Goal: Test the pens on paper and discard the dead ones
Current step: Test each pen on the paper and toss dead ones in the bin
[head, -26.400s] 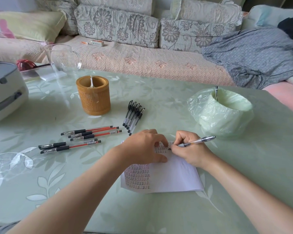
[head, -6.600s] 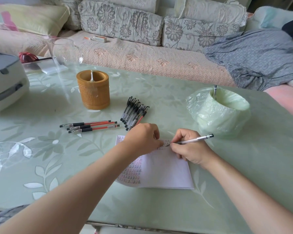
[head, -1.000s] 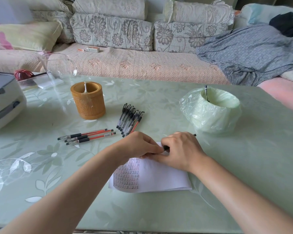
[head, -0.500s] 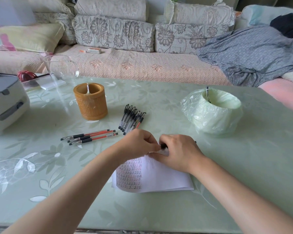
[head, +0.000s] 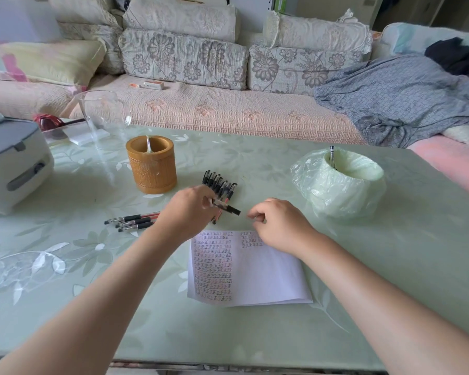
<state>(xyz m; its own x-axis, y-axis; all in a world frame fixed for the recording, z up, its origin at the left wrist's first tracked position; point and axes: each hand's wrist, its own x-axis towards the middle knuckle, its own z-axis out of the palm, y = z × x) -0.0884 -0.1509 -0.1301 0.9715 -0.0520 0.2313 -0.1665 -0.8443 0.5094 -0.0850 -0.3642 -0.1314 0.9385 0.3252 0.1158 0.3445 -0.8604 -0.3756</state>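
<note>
Left hand (head: 186, 212) gripped a capped pen (head: 226, 207), right hand (head: 278, 224) loosely curled and empty at 3 o'clock, paper (head: 244, 269) at 6 o'clock

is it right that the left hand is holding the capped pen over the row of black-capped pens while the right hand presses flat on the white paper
Not quite. In the head view the left hand does hold the capped pen over the row of black-capped pens, but the right hand is not pressed flat on the white paper: its fingers are curled, at the sheet's far edge.
</note>
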